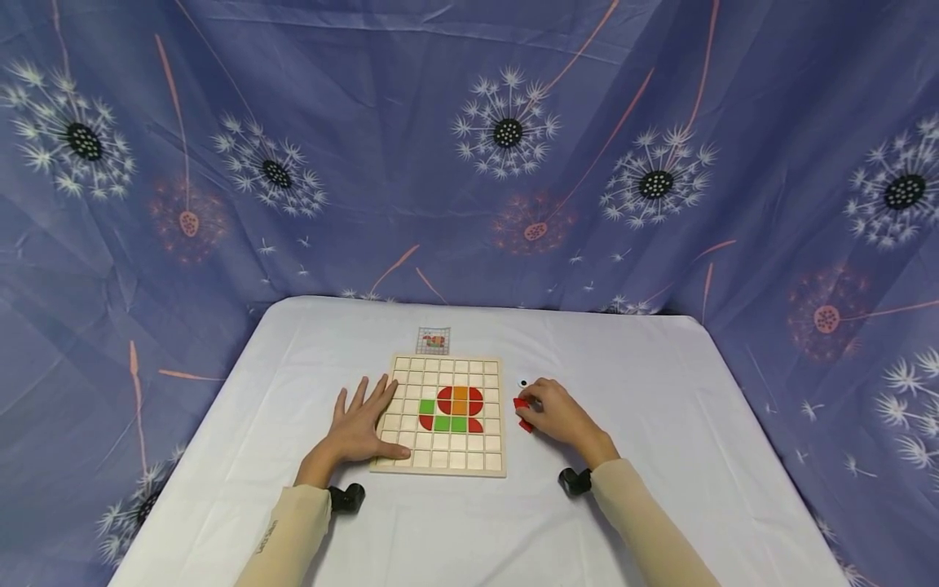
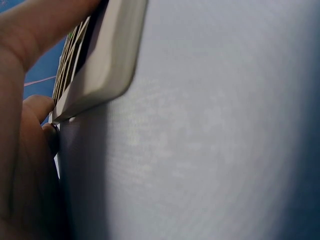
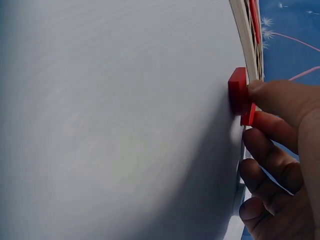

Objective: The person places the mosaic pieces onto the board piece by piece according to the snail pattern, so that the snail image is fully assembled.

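Observation:
A wooden grid board lies on the table, with red, green and orange tiles set in its middle squares. My left hand rests on the board's left edge, fingers spread and thumb over the near left corner. To the right of the board, my right hand pinches a red tile between thumb and index finger. A second red tile stands right beside it on the cloth. The fingers partly cover both tiles. Just beyond this hand lies a small round eye piece, white with a black centre.
A small pattern card showing a coloured figure on a grid lies behind the board. White cloth covers the table. A blue dandelion-print curtain hangs around the back and sides.

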A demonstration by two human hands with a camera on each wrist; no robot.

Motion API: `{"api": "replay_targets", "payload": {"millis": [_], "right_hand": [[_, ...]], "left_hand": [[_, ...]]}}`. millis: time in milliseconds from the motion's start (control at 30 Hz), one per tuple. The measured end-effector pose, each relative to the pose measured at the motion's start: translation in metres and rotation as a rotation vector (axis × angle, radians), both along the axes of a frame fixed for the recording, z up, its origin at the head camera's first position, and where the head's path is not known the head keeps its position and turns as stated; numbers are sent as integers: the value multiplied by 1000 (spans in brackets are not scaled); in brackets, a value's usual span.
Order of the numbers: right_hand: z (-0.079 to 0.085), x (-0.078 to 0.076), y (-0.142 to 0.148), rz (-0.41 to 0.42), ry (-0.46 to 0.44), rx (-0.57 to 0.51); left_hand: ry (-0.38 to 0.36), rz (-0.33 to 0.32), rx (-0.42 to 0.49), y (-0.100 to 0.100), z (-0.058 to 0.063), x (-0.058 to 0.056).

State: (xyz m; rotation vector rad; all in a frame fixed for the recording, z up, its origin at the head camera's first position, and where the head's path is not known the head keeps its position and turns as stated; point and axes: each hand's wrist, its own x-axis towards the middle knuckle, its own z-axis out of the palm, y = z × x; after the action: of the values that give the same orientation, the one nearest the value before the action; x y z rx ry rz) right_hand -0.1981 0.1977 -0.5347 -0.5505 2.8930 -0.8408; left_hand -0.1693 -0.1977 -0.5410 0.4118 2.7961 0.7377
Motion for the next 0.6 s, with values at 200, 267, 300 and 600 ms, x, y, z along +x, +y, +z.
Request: {"api": "replay_targets", "payload": {"millis": [200, 267, 300, 600], "right_hand": [[3, -3, -8, -38, -31, -55], [5, -4, -12, -49, -34, -81], [6, -5, -14, -53, -33, -91], [13, -14, -36, -9, 2, -150]], "left_hand": [[4, 1, 0, 0, 0, 0], [7, 0, 4, 1, 0, 1], [7, 0, 4, 1, 0, 1], [8, 1, 4, 0, -1, 1]]}}
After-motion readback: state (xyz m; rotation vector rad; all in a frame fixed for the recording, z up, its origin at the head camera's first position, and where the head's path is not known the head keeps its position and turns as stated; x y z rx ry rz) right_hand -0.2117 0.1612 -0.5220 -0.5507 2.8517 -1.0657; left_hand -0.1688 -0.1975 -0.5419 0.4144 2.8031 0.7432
